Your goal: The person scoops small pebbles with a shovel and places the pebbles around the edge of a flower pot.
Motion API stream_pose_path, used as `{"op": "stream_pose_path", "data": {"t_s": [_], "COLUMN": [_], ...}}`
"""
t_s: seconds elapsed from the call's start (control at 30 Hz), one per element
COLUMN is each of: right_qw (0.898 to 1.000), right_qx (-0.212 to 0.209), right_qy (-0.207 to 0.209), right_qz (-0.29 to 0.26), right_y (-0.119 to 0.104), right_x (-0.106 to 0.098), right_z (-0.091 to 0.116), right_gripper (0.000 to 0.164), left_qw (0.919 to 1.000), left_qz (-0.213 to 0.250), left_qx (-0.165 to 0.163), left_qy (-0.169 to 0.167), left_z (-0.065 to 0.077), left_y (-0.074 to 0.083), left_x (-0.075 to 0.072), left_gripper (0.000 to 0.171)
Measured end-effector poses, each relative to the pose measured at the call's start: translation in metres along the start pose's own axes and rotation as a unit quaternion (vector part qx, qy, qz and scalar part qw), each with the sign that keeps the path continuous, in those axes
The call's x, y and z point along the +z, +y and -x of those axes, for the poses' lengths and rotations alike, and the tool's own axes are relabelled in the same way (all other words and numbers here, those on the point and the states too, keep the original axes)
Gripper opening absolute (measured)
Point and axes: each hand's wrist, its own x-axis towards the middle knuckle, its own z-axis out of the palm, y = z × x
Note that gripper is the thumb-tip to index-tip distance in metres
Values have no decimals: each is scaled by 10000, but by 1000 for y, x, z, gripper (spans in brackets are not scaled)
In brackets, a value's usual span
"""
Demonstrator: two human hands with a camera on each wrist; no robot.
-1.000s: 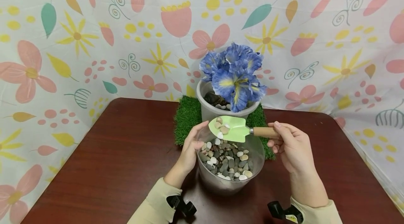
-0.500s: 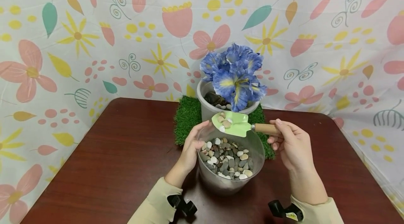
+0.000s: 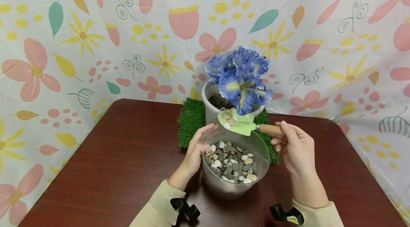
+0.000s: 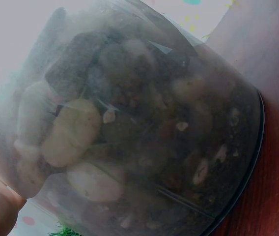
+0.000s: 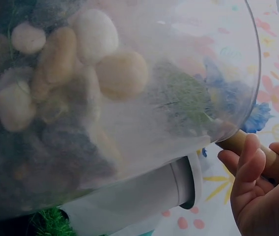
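Note:
In the head view, my right hand (image 3: 299, 148) holds a small garden trowel (image 3: 245, 125) by its wooden handle, pinched between thumb and fingers. Several pebbles (image 3: 231, 121) lie on the light green blade, which overlaps the front rim of the grey flower pot (image 3: 209, 113). Below it stands a see-through plastic bucket (image 3: 224, 188), partly filled with grey, white and tan pebbles (image 3: 235, 166). My left hand (image 3: 192, 154) grips this bucket at its left rim, thumb at the near side. The right wrist view shows the handle (image 5: 235, 142) beyond the bucket wall (image 5: 188, 29).
Blue artificial flowers (image 3: 243, 81) rise from the pot and lean over its front rim. A patch of artificial grass (image 3: 190, 120) lies beneath the pot. The dark red-brown table (image 3: 134, 159) ends at a flower-patterned cloth backdrop (image 3: 96, 42).
The trowel has moved away from me and slightly right, from over the bucket to the pot's front rim, its pebbles still on the blade. My left hand stays on the bucket.

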Motion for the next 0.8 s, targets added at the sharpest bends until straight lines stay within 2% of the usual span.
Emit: {"op": "stream_pose_path", "data": {"t_s": [0.13,0.53,0.8], "right_qw": [9997,9954,9919], "right_qx": [-57,-358,-631], "right_qy": [232,831,1037], "right_qz": [-1,299,380], "right_y": [1,4,6], "right_x": [3,13,19], "right_z": [-1,-2,-1], "right_gripper": [18,23,24], "left_qw": [9999,10000,10000], "left_qz": [51,-38,-41], "left_qx": [97,6,-46], "left_qy": [-28,25,46], "left_z": [0,0,0], "left_y": [-1,-1,0], "left_x": [0,0,1], "left_gripper": [61,61,62]}}
